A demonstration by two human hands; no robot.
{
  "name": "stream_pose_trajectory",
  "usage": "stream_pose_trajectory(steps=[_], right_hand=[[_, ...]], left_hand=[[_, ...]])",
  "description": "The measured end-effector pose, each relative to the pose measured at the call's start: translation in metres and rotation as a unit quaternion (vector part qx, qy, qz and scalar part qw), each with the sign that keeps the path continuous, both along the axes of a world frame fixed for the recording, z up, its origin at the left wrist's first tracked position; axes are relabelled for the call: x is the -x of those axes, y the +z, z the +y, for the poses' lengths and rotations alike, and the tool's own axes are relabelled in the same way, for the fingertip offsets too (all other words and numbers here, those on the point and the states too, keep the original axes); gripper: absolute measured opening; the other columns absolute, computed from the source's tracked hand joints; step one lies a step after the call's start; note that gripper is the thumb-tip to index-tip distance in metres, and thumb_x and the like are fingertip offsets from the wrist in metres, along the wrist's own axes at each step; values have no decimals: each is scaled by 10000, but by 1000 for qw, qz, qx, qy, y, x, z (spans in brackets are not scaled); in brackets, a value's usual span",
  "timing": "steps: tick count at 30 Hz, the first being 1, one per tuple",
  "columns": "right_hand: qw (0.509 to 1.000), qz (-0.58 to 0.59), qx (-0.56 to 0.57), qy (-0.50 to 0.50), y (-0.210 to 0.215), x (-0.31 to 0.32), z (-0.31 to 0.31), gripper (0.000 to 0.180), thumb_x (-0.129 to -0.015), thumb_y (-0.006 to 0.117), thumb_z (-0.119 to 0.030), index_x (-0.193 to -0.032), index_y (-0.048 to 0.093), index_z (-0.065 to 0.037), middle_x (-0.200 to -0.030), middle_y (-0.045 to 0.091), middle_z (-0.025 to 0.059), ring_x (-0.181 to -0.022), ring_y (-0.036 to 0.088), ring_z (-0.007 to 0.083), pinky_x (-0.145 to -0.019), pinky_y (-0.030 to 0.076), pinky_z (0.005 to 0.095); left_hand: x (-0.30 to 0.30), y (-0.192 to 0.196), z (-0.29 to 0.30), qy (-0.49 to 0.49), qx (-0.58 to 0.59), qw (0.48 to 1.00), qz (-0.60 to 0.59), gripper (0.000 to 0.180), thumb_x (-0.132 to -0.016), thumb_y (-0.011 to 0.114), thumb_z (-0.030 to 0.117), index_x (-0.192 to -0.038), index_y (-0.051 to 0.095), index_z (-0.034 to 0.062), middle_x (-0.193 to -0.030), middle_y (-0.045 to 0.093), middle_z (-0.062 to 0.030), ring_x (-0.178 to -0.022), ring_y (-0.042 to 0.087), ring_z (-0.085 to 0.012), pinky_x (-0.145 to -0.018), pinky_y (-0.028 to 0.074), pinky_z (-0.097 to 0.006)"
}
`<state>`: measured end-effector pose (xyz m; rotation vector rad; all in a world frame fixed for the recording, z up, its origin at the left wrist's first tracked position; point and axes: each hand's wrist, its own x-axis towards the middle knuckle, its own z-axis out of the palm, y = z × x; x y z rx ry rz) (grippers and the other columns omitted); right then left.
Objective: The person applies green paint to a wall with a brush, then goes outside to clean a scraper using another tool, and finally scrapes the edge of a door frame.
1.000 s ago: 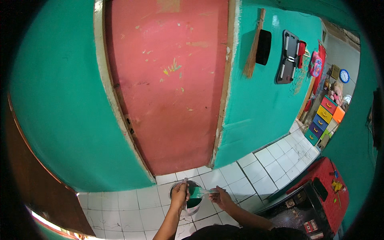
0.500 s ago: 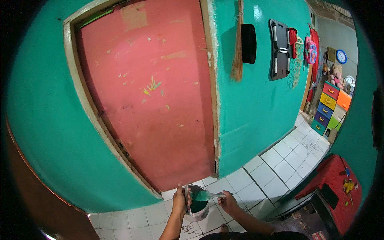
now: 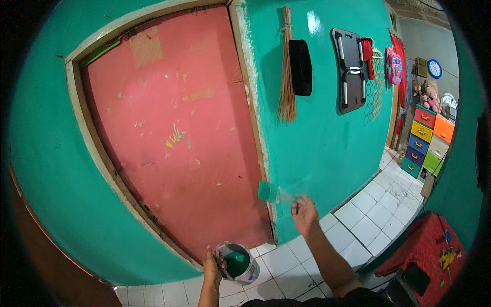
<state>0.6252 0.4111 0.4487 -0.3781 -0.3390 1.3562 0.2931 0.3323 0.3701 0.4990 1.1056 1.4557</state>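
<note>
My right hand is closed round the handle of a paintbrush. The brush is raised above the bucket and points left, its bristles wet with green paint, in front of the door frame's right edge. I cannot tell whether the bristles touch it. Lower down, my left hand grips the near-left rim of a white bucket. Green paint lies inside the bucket, which is held a little tilted. Behind them stand a pink door with flaked spots, its pale wooden frame and a green wall.
A broom, a black oblong thing and a folded table hang on the wall. White floor tiles run to the right, towards colourful drawers. A red-covered surface stands at the lower right.
My right hand has lifted the paintbrush out of the bucket, up to the door frame's height of the lower edge. My left hand and the bucket have shifted slightly left in view.
</note>
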Motion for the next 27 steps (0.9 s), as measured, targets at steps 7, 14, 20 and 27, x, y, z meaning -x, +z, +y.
stream_pose_trajectory(steps=[7, 14, 20, 27], right_hand=[[973, -121, -189, -45, 141, -56, 47, 443, -967, 537, -309, -1257, 473, 20, -947, 611, 128, -806, 613, 241, -743, 498, 356], [895, -214, -378, -102, 269, -84, 131, 436, -1000, 510, -215, -1340, 425, 45, -1082, 631, 201, -965, 658, 287, -853, 546, 380], [839, -256, -444, -184, 389, -77, 210, 399, -1012, 477, -179, -1317, 446, 76, -1079, 615, 220, -975, 659, 305, -881, 549, 371], [801, -246, -464, -289, 497, -68, 291, 380, -992, 441, -158, -1263, 476, 106, -995, 610, 218, -828, 670, 284, -729, 585, 370]], left_hand=[[30, -52, 36, 52, 66, 996, 34, 481, -960, 469, 524, -866, 569, 63, -578, 486, -38, -433, 434, -176, -438, 347, -323], [65, -137, 66, 103, 96, 986, 95, 454, -912, 558, 506, -832, 613, 63, -559, 509, -38, -382, 449, -195, -341, 366, -318], [96, -197, 88, 192, 138, 967, 100, 541, -897, 562, 566, -838, 652, 36, -569, 524, -27, -400, 435, -186, -351, 360, -312], [110, -230, 89, 259, 137, 952, 93, 508, -929, 557, 505, -775, 633, 26, -564, 523, -38, -430, 442, -163, -390, 351, -301]])
